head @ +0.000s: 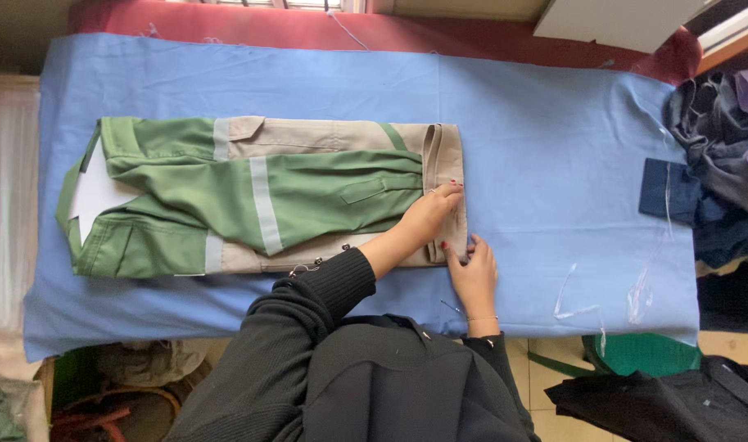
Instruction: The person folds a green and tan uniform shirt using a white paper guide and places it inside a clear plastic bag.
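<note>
One green-and-beige jacket (259,196) lies at the centre. Two hands: the left hand (429,214) and right hand (474,274) at 6 o'clock. One blue cloth (554,147) covers the counter. One folded navy piece (667,192) sits at 3 o'clock.

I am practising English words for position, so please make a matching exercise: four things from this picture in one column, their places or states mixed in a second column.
Things:
1. folded shirt
2. left hand
3. right hand
4. dark clothes pile

Places:
a. at the right end of the blue cloth
b. flat on the shirt's hem
c. at the hem's near corner
d. lying mid-cloth, collar to the left

Pairs: 1-d, 2-b, 3-c, 4-a
</note>
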